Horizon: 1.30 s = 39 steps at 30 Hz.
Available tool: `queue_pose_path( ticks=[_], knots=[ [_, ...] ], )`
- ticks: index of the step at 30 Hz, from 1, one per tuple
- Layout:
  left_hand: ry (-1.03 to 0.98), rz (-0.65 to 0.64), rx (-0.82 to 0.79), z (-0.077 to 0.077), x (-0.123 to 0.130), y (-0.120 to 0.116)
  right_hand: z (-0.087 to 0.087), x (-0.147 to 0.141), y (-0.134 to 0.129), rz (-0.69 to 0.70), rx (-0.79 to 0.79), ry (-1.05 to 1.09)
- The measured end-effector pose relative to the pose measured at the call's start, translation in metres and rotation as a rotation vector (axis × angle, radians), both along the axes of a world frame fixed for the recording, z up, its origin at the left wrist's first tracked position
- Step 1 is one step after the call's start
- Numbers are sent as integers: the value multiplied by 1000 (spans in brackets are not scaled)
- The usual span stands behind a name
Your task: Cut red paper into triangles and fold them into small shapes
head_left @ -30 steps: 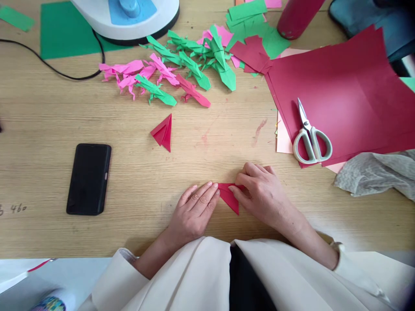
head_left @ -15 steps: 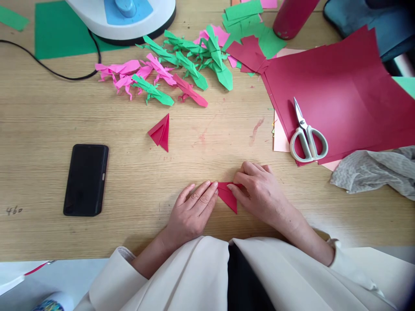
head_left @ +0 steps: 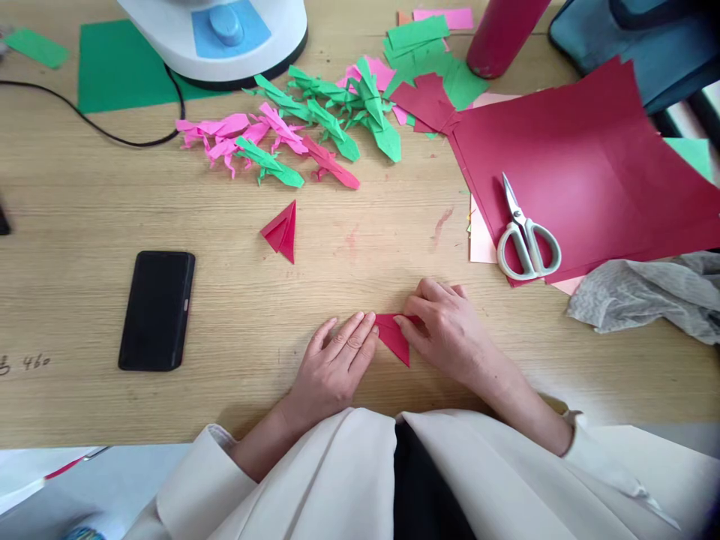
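Note:
A small piece of folded red paper [head_left: 397, 340] lies near the table's front edge, one pointed flap facing me. My left hand [head_left: 331, 367] rests flat on the table, its fingers stretched out and the fingertips on the paper's left end. At the other end, my right hand [head_left: 450, 334] pinches the top edge between thumb and curled fingers, which hide that corner. Farther off to the left sits another folded red paper piece [head_left: 284, 232], pointed and apart from both hands.
A black phone [head_left: 157, 310] lies at left. Several folded paper figures in green [head_left: 331, 129], pink [head_left: 217, 129] and red [head_left: 334, 166] cluster at the back. White-handled scissors [head_left: 529, 251] rest on red sheets [head_left: 568, 157] at right, beside a grey cloth [head_left: 635, 296]. A lamp base [head_left: 275, 45] stands behind.
The camera view has shifted slightly, bringing a dark object in at the left edge. Both hands and the folded paper keep almost the same pose.

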<state>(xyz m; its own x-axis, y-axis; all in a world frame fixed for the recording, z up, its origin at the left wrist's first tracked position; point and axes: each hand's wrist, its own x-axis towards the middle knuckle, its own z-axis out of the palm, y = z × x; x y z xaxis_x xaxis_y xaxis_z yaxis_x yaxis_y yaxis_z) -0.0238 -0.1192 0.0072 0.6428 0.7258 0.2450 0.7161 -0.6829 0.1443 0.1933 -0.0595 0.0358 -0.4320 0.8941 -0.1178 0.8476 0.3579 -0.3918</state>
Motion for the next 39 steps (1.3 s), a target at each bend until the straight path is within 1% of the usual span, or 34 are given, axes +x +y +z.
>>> queue_pose_path(
  ticks=[6, 10, 15, 18, 21, 25, 28, 31, 35, 39],
  knots=[
    [48, 59, 1, 3, 7, -2, 1, 1, -1, -2, 27, -31],
    [70, 89, -25, 5, 12, -4, 3, 1, -3, -9, 35, -58],
    [111, 116, -73, 5, 14, -8, 0, 4, -4, -20, 63, -68],
    [133, 123, -97, 5, 15, -9, -2, 9, -3, -50, 68, -66],
    [151, 128, -125, 6, 15, -10, -1, 17, -8, -94, 100, 8],
    [161, 137, -146, 7, 17, -11, 0, 26, -26, -139, 218, 170],
    [164, 143, -167, 7, 18, -11, -4, 28, -43, -89, 263, 214],
    [173, 137, -173, 7, 19, -11, -12, 27, -56, 7, 293, 198],
    [212, 144, -195, 10, 21, -11, -19, 25, -62, 144, 324, 155],
    [264, 152, -229, 14, 25, -10, -22, 23, -63, 188, 330, 117]
  ],
)
